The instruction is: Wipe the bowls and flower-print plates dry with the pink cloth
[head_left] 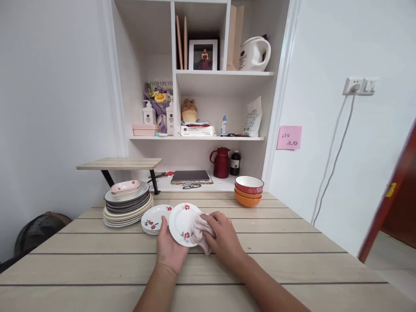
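Note:
A small white plate with red flowers (pixel 179 221) is tilted toward me above the table. My left hand (pixel 171 248) holds it by the lower left edge, with the thumb up along the side and the other fingers hidden beneath. My right hand (pixel 224 236) is closed on a pale pink cloth (pixel 202 232) and presses it against the plate's right side. Just left of the held plate, a short stack of similar flowered plates (pixel 155 216) rests on the table.
On the left stands a taller plate stack (pixel 128 208) topped with a pink dotted dish (pixel 125 187), near a raised wooden shelf (pixel 120 164). Nested bowls (pixel 248 198) sit at the right rear. Behind are a laptop (pixel 190 176), glasses (pixel 191 186) and a red jug (pixel 221 164).

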Demonstrator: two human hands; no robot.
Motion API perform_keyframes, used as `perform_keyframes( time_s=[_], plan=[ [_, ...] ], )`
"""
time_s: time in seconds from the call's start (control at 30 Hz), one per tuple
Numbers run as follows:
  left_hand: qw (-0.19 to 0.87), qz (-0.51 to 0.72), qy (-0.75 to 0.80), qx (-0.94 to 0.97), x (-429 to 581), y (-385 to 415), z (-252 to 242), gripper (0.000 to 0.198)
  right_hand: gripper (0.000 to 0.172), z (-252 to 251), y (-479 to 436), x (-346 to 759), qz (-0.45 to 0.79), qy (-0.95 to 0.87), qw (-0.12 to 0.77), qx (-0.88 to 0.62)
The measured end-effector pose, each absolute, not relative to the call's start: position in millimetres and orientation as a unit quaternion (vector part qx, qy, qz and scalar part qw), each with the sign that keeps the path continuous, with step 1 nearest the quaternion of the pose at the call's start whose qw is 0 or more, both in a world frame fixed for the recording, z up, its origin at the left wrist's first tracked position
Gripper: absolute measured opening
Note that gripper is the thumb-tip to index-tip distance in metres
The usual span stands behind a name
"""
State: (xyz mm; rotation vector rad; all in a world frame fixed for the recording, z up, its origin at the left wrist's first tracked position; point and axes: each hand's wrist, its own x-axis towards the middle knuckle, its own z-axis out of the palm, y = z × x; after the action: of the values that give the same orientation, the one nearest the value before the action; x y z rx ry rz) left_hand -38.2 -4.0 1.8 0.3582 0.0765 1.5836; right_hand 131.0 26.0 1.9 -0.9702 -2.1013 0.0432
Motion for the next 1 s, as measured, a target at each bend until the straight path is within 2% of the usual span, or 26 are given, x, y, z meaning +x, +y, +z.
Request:
perform_keyframes(
  time_s=[0.13, 0.3, 0.4, 0.6, 0.8, 0.9, 1.0],
  plan=[
    [0.656, 0.739, 0.065, 0.137, -43, -3, -2, 0.051, 0.046, 2, 15, 123, 0.028, -0.858, 0.395, -0.327],
    [0.778, 0.585, 0.116, 0.198, -18, -7, -6, 0.055, 0.046, 2, 13, 120, 0.025, -0.859, 0.391, -0.331],
    [0.799, 0.55, 0.112, 0.214, -6, -9, -5, 0.05, 0.046, 2, 21, 125, 0.016, -0.833, 0.406, -0.375],
    [0.751, 0.621, 0.097, 0.202, -16, -8, 0, 0.051, 0.041, 0, 38, 138, 0.003, -0.806, 0.396, -0.441],
    [0.646, 0.751, 0.047, 0.128, -45, 1, -6, 0.044, 0.045, -1, 28, 132, 0.034, -0.838, 0.372, -0.397],
    [0.666, 0.731, 0.048, 0.138, -44, 2, -7, 0.047, 0.044, -1, 21, 127, 0.037, -0.851, 0.375, -0.365],
    [0.739, 0.64, 0.105, 0.179, -29, -1, -6, 0.055, 0.047, 0, 19, 124, 0.03, -0.853, 0.391, -0.344]
  ],
)
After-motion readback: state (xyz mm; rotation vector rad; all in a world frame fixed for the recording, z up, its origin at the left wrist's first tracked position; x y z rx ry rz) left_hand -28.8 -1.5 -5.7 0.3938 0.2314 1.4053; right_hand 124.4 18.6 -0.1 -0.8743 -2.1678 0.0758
